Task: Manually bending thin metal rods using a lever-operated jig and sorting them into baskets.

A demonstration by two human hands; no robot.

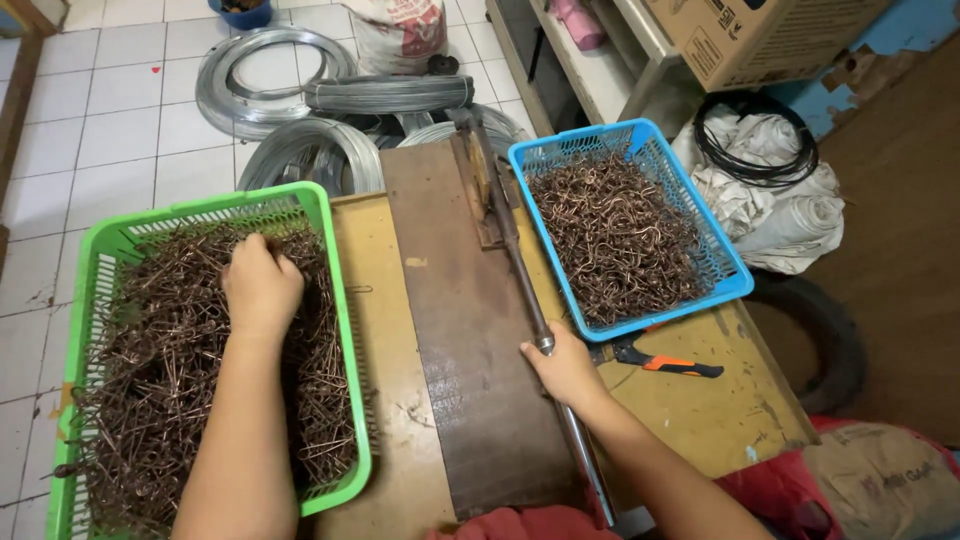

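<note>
Now both hands closed: left hand [261,285] in wire pieces [170,390], right hand [566,368] around lever [520,270].

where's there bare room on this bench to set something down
Free: the yellow bench top strip between the green basket and the dark board, and the patch at the right near the pliers, below the blue basket. Crowded: both baskets are full of bent wire; the right hand grips the lever on the board.
</note>
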